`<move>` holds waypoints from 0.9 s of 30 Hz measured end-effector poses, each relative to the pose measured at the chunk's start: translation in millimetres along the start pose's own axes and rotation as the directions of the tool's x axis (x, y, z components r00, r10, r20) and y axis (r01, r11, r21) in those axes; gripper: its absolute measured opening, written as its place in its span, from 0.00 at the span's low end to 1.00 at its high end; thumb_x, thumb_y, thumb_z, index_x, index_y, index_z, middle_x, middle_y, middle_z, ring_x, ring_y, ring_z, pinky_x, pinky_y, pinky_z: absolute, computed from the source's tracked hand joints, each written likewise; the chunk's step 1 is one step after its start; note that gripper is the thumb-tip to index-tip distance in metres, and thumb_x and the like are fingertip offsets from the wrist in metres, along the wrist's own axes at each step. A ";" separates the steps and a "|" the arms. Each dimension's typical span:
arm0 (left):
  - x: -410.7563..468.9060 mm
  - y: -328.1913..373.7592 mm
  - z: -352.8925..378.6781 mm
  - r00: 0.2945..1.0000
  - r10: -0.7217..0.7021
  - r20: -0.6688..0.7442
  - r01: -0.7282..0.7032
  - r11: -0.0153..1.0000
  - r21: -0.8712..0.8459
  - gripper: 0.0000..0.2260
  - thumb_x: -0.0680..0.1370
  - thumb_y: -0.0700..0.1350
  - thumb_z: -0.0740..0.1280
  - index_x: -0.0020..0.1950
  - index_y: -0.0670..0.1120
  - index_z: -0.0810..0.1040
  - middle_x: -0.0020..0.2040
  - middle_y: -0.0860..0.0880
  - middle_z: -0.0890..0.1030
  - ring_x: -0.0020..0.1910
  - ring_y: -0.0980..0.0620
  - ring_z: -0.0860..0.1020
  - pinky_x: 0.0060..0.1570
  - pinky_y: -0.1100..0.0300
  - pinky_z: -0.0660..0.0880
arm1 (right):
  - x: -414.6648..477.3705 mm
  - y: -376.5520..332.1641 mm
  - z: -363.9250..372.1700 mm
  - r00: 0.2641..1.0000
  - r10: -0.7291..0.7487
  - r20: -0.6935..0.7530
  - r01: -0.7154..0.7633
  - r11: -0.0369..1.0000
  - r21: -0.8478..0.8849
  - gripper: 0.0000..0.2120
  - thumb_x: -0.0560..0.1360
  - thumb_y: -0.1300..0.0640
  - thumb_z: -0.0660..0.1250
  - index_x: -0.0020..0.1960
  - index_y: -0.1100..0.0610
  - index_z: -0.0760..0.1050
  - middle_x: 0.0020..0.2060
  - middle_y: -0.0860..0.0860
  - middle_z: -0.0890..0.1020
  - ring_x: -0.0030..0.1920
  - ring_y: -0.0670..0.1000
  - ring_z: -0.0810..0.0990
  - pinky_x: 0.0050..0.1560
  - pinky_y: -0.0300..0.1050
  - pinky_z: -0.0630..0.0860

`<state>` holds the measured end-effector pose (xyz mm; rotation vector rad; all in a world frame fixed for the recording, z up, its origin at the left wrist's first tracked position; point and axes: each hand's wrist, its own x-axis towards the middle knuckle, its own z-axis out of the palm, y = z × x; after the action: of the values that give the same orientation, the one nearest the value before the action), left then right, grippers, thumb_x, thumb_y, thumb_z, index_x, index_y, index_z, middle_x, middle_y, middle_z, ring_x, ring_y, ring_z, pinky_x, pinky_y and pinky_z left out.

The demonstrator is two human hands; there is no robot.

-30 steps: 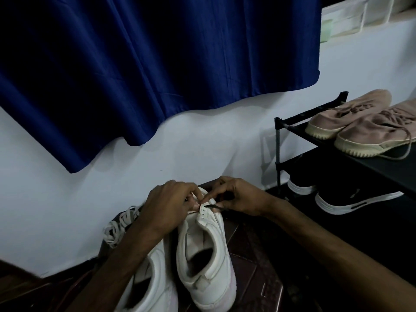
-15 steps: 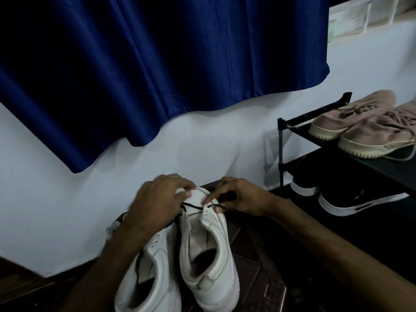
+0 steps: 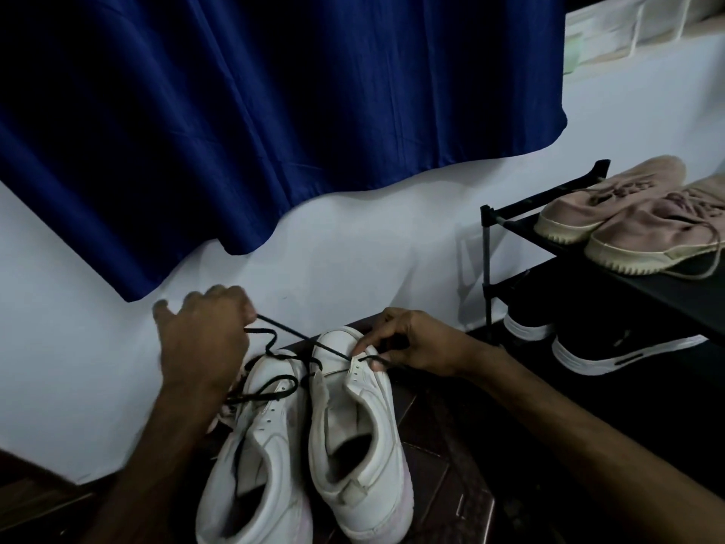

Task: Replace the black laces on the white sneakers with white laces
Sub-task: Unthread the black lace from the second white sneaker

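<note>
Two white sneakers stand side by side on the dark floor, toes toward the wall: the left sneaker (image 3: 259, 461) and the right sneaker (image 3: 357, 433). A black lace (image 3: 282, 333) runs from the right sneaker's front eyelets up and left to my left hand (image 3: 204, 339), which pinches it above the left sneaker. Slack loops of the lace lie over the left sneaker. My right hand (image 3: 412, 343) pinches the right sneaker's eyelet flap near the toe. White laces, partly hidden, peek out behind my left forearm.
A blue curtain (image 3: 274, 111) hangs over the white wall. At the right stands a black shoe rack (image 3: 488, 253) with pink sneakers (image 3: 627, 225) on top and black shoes (image 3: 612, 347) below.
My left hand has pulled up and left, drawing the black lace out through the right sneaker's front eyelets. My right hand has stayed on the eyelet flap.
</note>
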<state>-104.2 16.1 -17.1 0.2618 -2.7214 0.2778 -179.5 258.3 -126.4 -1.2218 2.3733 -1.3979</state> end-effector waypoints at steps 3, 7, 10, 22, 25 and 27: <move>-7.3 9.6 8.2 0.987 0.133 0.094 -0.123 0.987 -0.099 0.07 0.77 0.43 0.68 0.50 0.56 0.79 0.50 0.55 0.80 0.53 0.49 0.78 0.68 0.41 0.61 | -0.3 1.7 -0.9 1.000 0.017 0.007 -0.017 1.000 0.009 0.16 0.71 0.52 0.76 0.57 0.40 0.82 0.46 0.48 0.77 0.51 0.46 0.78 0.60 0.50 0.75; -12.0 42.3 8.5 0.895 0.398 0.200 -0.286 0.858 -0.427 0.08 0.77 0.49 0.70 0.54 0.58 0.82 0.53 0.60 0.82 0.54 0.54 0.78 0.65 0.47 0.67 | -0.1 2.6 -1.0 1.000 0.001 0.001 -0.001 1.000 0.011 0.16 0.72 0.50 0.75 0.58 0.39 0.81 0.51 0.51 0.80 0.56 0.46 0.77 0.63 0.52 0.73; -12.4 57.1 9.3 0.861 0.407 0.305 -0.297 0.889 -0.348 0.07 0.74 0.51 0.72 0.51 0.57 0.81 0.53 0.59 0.81 0.56 0.57 0.77 0.66 0.51 0.65 | -1.1 3.8 1.4 1.000 0.010 -0.012 -0.009 1.000 0.025 0.16 0.72 0.52 0.75 0.58 0.41 0.81 0.49 0.48 0.79 0.56 0.43 0.77 0.63 0.52 0.73; -6.5 40.9 9.6 0.929 0.351 0.117 -0.360 0.931 0.062 0.04 0.78 0.46 0.66 0.49 0.56 0.75 0.50 0.57 0.78 0.54 0.54 0.77 0.68 0.46 0.59 | 0.6 0.3 -2.1 1.000 0.003 0.008 -0.003 1.000 -0.022 0.16 0.72 0.53 0.75 0.58 0.41 0.82 0.46 0.47 0.78 0.51 0.45 0.77 0.60 0.48 0.75; 2.2 12.4 6.8 0.988 0.155 -0.022 -0.152 0.985 0.080 0.10 0.75 0.38 0.69 0.46 0.54 0.77 0.45 0.54 0.80 0.47 0.49 0.79 0.64 0.43 0.64 | 0.0 -0.2 -3.3 1.000 0.002 0.021 -0.001 0.999 -0.044 0.16 0.73 0.55 0.74 0.59 0.41 0.81 0.45 0.44 0.76 0.51 0.43 0.77 0.60 0.47 0.75; 2.7 4.4 7.2 0.995 0.099 -0.014 -0.099 0.995 0.020 0.08 0.75 0.38 0.67 0.46 0.52 0.78 0.45 0.51 0.81 0.46 0.47 0.78 0.59 0.46 0.68 | -0.3 0.0 -2.9 1.000 -0.004 0.025 0.005 0.999 -0.047 0.15 0.74 0.54 0.73 0.59 0.42 0.82 0.49 0.47 0.78 0.53 0.45 0.77 0.61 0.47 0.74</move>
<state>-110.2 18.4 -23.2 0.1299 -2.7224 0.3323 -180.7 260.5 -124.9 -1.2492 2.4020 -1.3272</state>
